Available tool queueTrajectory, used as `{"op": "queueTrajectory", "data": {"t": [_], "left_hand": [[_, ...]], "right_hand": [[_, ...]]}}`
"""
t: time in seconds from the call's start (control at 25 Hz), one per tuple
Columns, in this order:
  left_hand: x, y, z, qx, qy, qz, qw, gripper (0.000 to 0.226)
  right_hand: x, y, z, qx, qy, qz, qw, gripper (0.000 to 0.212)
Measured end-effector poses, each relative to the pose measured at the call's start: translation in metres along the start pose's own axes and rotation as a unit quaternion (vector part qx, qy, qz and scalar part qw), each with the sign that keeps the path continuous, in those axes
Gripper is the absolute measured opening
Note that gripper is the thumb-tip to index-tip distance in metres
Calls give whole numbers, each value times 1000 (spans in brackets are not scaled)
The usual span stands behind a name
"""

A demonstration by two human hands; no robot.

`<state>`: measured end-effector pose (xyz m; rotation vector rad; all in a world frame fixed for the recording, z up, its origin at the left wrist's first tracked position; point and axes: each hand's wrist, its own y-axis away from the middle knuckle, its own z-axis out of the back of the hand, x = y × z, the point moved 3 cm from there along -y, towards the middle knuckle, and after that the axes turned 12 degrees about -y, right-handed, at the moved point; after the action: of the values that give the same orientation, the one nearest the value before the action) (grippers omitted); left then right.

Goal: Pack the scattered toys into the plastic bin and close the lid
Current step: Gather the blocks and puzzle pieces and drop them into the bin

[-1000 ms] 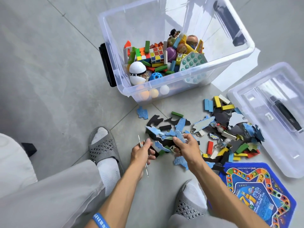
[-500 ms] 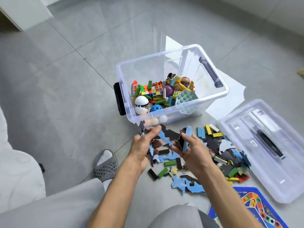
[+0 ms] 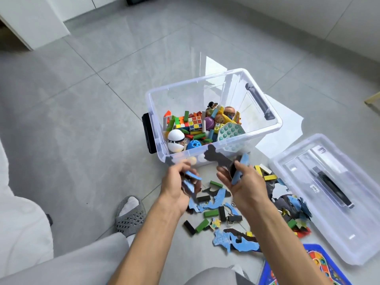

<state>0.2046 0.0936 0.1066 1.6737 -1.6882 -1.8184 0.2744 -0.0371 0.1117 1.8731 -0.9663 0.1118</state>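
- The plastic bin (image 3: pixel 265 128) stands open on the grey floor (image 3: pixel 82 130), and it is the landmark for all that follows; its bottom holds a layer of toys — a puzzle cube (image 3: pixel 195 122), a white egg-shaped toy (image 3: pixel 175 142), a blue holed ball (image 3: pixel 193 145), a teal bubble board (image 3: pixel 230 131) and many coloured blocks — so part of the packing looks done, with plenty of room above
- Just before the bin's near wall, the left hand (image 3: pixel 176 186) grips a bunch of blue and black puzzle pieces (image 3: pixel 192 177), fingers curled round them
- Beside it, the right hand (image 3: pixel 244 182) pinches more pieces, one blue piece (image 3: pixel 239 169) on edge and a large dark piece (image 3: pixel 219 157) reaching up against the bin's near rim — these loads are not yet inside
- On the floor nearer the person than the bin lies the rest: green and black blocks (image 3: pixel 210 213), a binder clip (image 3: pixel 234 218), blue puzzle fragments (image 3: pixel 232 241) and a heap of mixed pieces (image 3: pixel 292 204) to the bin's near right
- A board game sheet (image 3: pixel 320 262) lies furthest from the bin, at the lower right edge, still to be packed
- The lid (image 3: pixel 329 190) rests flat on the floor to the right of the bin, apart from it; closing is, by my judgement, the last step and some handfuls away
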Motion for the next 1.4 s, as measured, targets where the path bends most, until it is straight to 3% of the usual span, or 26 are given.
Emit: {"op": "queueTrajectory", "data": {"t": [0.12, 0.2, 0.28, 0.32, 0.44, 0.52, 0.6, 0.72, 0.88, 0.96, 1.04, 1.12, 1.2, 1.24, 1.4], "left_hand": [[-66, -9, -42, 94, 88, -54, 990, 9], [-99, -19, -57, 97, 81, -59, 990, 28], [-102, -31, -50, 12, -34, -85, 996, 47], [-93, -34, -38, -54, -88, -128, 986, 45], [-26, -29, 3, -166, -126, -249, 946, 10], [37, -36, 36, -211, -170, -202, 941, 13], [93, -58, 64, -229, -285, -108, 925, 9], [128, -94, 81, -221, -475, -29, 851, 22], [134, -128, 75, -198, -667, -43, 717, 64], [140, -141, 71, -209, -695, -68, 685, 68], [146, -151, 70, -205, -681, -101, 695, 53], [150, -157, 71, -187, -665, -107, 715, 39], [151, -160, 74, -178, -640, -101, 740, 28], [150, -159, 76, -176, -618, -100, 760, 23], [144, -150, 80, -184, -518, -67, 833, 4]], "right_hand": [[20, -29, -49, 101, -21, -48, 994, 28], [34, -41, -77, 138, -14, -58, 989, 40], [38, -50, -76, 117, 41, -26, 992, 39], [34, -52, -63, 99, 68, -6, 993, 39], [-2, -58, 6, 59, 87, -15, 994, 37], [-34, -58, 61, -6, 121, -42, 992, 31], [-61, -63, 112, -66, 226, -48, 971, 22], [-86, -77, 150, -51, 384, -16, 922, 13], [-96, -102, 147, 10, 562, 85, 823, 15], [-100, -111, 148, 24, 612, 137, 778, 17], [-100, -115, 147, 41, 666, 219, 712, 25], [-103, -125, 146, 93, 728, 280, 618, 38], [-106, -139, 142, 140, 799, 276, 517, 49], [-106, -145, 140, 147, 822, 261, 484, 53], [-98, -157, 138, 131, 852, 237, 448, 51]]}}
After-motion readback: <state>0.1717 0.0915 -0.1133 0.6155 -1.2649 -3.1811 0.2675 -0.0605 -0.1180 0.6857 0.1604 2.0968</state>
